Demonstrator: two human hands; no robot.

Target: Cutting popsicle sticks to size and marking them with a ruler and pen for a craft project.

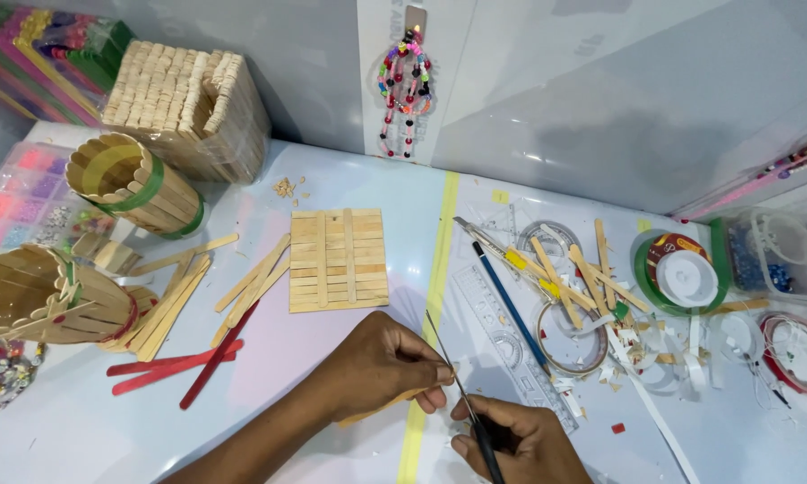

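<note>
Pale wood is what the left hand [381,363] is closed on: a craft stick [376,410] is pinched between thumb and fingertips, most of it hidden under the palm, with one end showing near the yellow tape line [432,305] on the white table [349,448]. The right hand [520,444] is wrapped around the dark handles of a pair of scissors [457,381], whose thin blades are pointed up and to the far left, their tips just beside the left fingertips (whether the blades touch the stick cannot be told). Both hands are held at the near edge, close together.

Farther off, a flat panel of sticks [337,260] is laid on the table, with loose plain sticks [251,282] to its left and three red sticks [197,358] nearer. At the far left, two round stick holders [139,184] are lying on their sides, one banded in green, and a square stick box [193,108] is set against the wall. To the right of the tape line a clear ruler [511,345], a blue pencil [509,305], scattered stick offcuts [582,273], a green tape roll [681,269] and white paper strips [663,403] are spread about. A string of coloured beads [405,90] is hung on the wall.
</note>
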